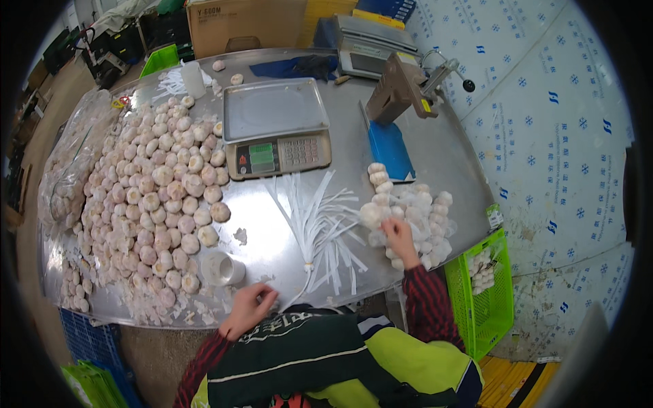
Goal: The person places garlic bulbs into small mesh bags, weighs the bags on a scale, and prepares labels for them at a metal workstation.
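Note:
My left hand [250,306] hovers at the table's front edge with nothing in it, thumb and fingers slightly apart. Close to it stands a white plastic cup [223,269]. On the right, my right hand [400,238] pinches the near end of a white mesh sleeve of garlic bulbs [378,178]. That sleeve lies against a pile of netted garlic [426,224]. Between my hands fans a tied bundle of white strips [308,239]. Loose garlic bulbs [153,188] cover the left of the metal table [255,204].
A digital scale [278,112] stands mid-table. Behind the netted garlic are a brown bench device with a lever [395,92] and a blue plate [390,150]. A plastic bag of garlic [71,168] lies far left. A green crate [479,290] stands at the right edge.

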A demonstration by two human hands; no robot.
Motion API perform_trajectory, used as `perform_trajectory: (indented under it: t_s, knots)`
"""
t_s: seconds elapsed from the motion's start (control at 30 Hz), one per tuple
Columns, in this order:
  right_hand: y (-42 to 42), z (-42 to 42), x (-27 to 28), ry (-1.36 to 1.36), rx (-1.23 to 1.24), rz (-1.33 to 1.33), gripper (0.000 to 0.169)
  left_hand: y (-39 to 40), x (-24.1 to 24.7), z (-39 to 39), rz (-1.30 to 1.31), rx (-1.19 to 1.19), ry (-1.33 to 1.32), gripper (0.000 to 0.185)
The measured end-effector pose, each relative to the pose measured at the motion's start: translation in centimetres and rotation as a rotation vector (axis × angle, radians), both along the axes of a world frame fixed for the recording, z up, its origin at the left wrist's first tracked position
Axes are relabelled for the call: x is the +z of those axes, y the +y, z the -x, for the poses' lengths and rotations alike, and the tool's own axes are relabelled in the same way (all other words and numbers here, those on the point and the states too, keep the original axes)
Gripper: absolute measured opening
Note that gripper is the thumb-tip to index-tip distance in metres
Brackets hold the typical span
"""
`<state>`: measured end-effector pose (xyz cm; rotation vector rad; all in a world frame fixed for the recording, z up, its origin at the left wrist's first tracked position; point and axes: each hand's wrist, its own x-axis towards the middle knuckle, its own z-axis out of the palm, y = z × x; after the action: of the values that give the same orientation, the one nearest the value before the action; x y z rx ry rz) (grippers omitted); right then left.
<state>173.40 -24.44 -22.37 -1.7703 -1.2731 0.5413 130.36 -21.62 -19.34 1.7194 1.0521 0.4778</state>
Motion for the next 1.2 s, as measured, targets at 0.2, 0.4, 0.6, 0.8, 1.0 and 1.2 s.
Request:
perform_trajectory:
  t_s: [0.2,0.4,0.6,0.8,1.0,1.2]
  knots:
    - [-13.9,1.3,-9.5,0.343,-0.486,0.118,0.029,1.5,-6.3,-5.9,-0.237,-0.249,0.326,0.039]
    - [-11.4,4.1,1.4,-0.684,-0.402,-0.080,0.011,2.0,-11.2,-9.9,-0.251,-0.355,0.646,0.044]
    - [-3.0,15.5,-2.1,-0.318,0.494,0.170,0.056,1.2,-12.3,-8.1,-0.185,-0.323,0.540,0.026]
    - [1.4,20.4,-6.1,-0.166,0.574,-0.062,0.018,0.2,3.8,-1.5,-0.111,-0.247,0.093,0.019]
    - [4.6,23.9,-8.1,-0.342,0.789,0.154,0.030,-2.1,18.6,8.2,0.080,0.049,-0.443,0.010]
    - [11.5,25.5,9.2,0.388,1.042,-0.155,0.043,-0.1,18.2,10.1,-0.395,-0.011,0.098,0.007]
